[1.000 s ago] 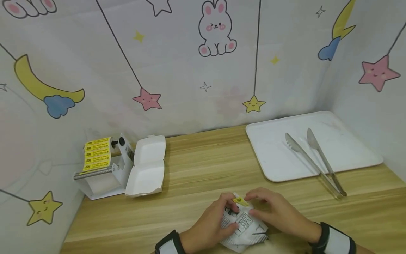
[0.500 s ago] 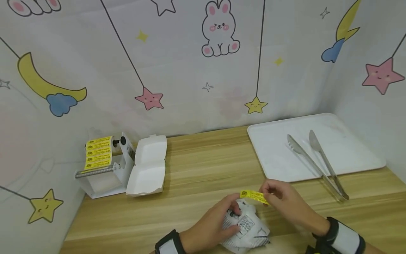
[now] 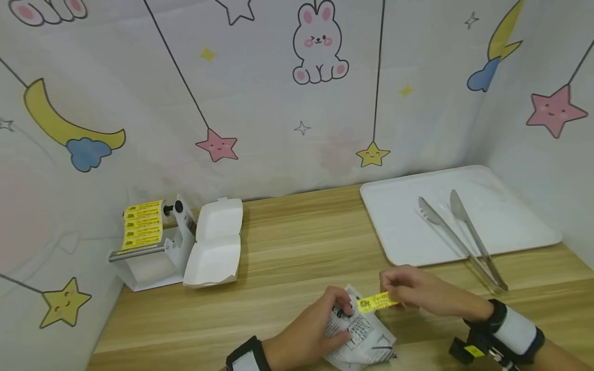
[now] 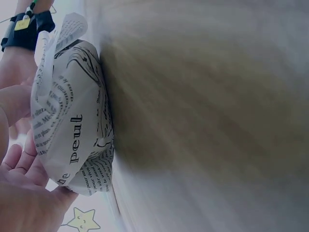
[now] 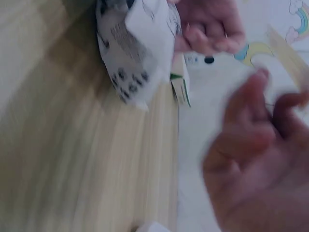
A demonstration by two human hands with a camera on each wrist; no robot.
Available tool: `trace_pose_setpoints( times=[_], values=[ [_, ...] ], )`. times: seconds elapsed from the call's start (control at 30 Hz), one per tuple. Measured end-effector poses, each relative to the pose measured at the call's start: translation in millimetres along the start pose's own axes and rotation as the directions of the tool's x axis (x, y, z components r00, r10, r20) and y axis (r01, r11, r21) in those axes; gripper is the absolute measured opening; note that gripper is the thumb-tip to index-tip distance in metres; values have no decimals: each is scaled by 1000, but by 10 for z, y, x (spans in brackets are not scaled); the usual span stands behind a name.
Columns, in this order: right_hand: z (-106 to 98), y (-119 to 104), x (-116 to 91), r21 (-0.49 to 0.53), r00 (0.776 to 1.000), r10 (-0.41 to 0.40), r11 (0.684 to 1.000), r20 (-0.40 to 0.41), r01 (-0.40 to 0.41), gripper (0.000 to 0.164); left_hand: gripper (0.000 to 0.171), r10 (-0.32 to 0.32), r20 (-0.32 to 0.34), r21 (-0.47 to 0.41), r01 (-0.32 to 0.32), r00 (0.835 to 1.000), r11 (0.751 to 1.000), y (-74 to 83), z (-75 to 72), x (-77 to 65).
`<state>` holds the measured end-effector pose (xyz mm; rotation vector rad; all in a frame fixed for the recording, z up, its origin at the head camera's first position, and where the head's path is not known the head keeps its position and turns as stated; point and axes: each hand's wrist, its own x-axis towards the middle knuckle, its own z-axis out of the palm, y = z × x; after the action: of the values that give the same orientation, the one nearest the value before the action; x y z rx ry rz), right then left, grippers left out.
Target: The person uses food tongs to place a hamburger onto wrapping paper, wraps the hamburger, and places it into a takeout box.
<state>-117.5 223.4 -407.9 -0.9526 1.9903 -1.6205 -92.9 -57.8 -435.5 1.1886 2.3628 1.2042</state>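
A package wrapped in white newsprint-patterned paper (image 3: 359, 342) lies on the table in front of the person in the head view. The left hand (image 3: 308, 330) grips it from the left, fingers and thumb curled over its side. In the left wrist view the package (image 4: 72, 116) shows its printed side with that hand (image 4: 29, 198) around it. Between thumb and fingers the right hand (image 3: 417, 289) pinches one end of a yellow label sticker (image 3: 375, 302), whose other end overlaps the package's upper fold. The right wrist view shows the right hand (image 5: 270, 169) blurred, beside the package (image 5: 137, 48).
A label dispenser (image 3: 178, 257) with a roll of yellow stickers (image 3: 143, 224) stands at the left. Against it lies an opened white takeout box (image 3: 213, 257). At the back right, metal tongs (image 3: 468, 237) lie partly across a white tray (image 3: 394, 226), their joined end past its edge.
The right hand has pulled the yellow sticker off to the right of the package, then lowered and turned it over the upper fold, which now stands up flatter. The left hand keeps its grip.
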Motion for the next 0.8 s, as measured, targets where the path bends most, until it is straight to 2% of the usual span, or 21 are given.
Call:
trace_pose_setpoints(
  times=[0.07,0.13,0.3,0.47,0.63,0.8],
  values=[
    [-26,8,28,-39,992,83,996,99,-80,18,52,9,-2,9,-9,1000,1000,-7,-2,3],
    [-31,18,69,-93,976,137,988,166,-123,19,53,11,2,12,-11,1000,1000,-15,-2,5],
    [-9,39,208,-144,955,172,980,241,-140,19,51,12,19,23,-12,1000,1000,-21,-2,9],
    [-26,52,303,-171,937,245,963,250,-207,16,43,36,53,57,-39,998,998,-24,-14,18],
    [-43,80,341,-281,942,271,936,196,-210,17,30,42,84,86,-49,996,995,-20,-34,18],
    [-16,171,367,-312,950,256,930,176,-193,19,24,50,93,98,-59,994,993,-28,-45,24]
  ],
)
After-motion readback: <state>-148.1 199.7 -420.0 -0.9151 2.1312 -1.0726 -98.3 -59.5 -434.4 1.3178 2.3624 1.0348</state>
